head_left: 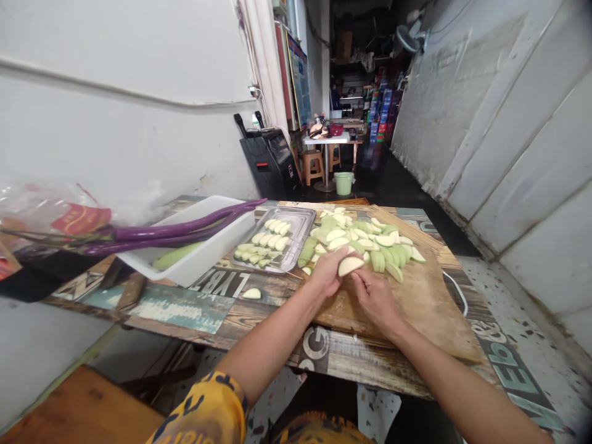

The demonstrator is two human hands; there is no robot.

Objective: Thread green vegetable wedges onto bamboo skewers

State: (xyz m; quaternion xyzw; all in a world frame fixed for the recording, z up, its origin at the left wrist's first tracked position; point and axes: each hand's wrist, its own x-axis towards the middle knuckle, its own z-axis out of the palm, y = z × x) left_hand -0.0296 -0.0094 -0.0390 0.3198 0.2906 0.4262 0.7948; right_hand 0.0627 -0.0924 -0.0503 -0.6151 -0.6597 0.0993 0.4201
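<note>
My left hand (329, 271) is closed on a half-moon vegetable slice (351, 266) with white flesh, held over the near left part of the wooden cutting board (416, 314). Close against that slice, my right hand (374, 296) has its fingers pinched together; what they hold, if anything, is hidden. Beyond both hands, a heap of pale green vegetable slices (365, 237) covers the far part of the board. Left of the heap, a clear plastic tray (303, 223) holds slices lined up in rows. A thin stick (292, 274) lies by the tray's near edge.
A white bin (185, 271) at the left holds long purple eggplants (161, 231) and a pale green vegetable (178, 254). One loose slice (252, 294) lies on the patterned table (198, 311). Plastic bags (69, 213) are at far left. A green bucket (343, 183) stands on the floor beyond.
</note>
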